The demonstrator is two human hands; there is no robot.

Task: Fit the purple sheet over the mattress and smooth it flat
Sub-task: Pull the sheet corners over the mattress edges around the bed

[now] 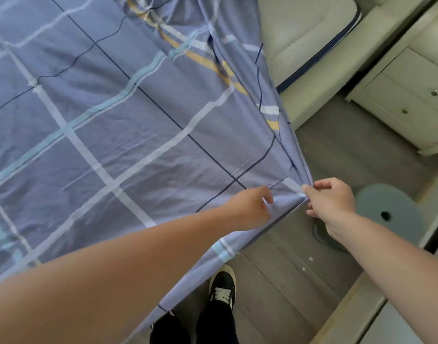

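The purple sheet [118, 115], checked with white, pale blue, dark and yellow lines, is spread over most of the bed and pulled taut toward its near right corner. My right hand [330, 202] pinches that corner, lifted off the bed over the floor. My left hand [250, 207] grips the sheet's edge just to the left of it, fingers curled into the cloth. The bare cream mattress [297, 33] shows at the top right, uncovered, with a dark piped edge. Folds run along the sheet's right side.
A cream nightstand [409, 95] with two knobbed drawers stands at the right. A round grey-green object [386, 209] with a dark hole sits on the wooden floor [275, 281] under my right hand. My black shoe [222, 286] stands by the bed. Pale furniture runs along the lower right.
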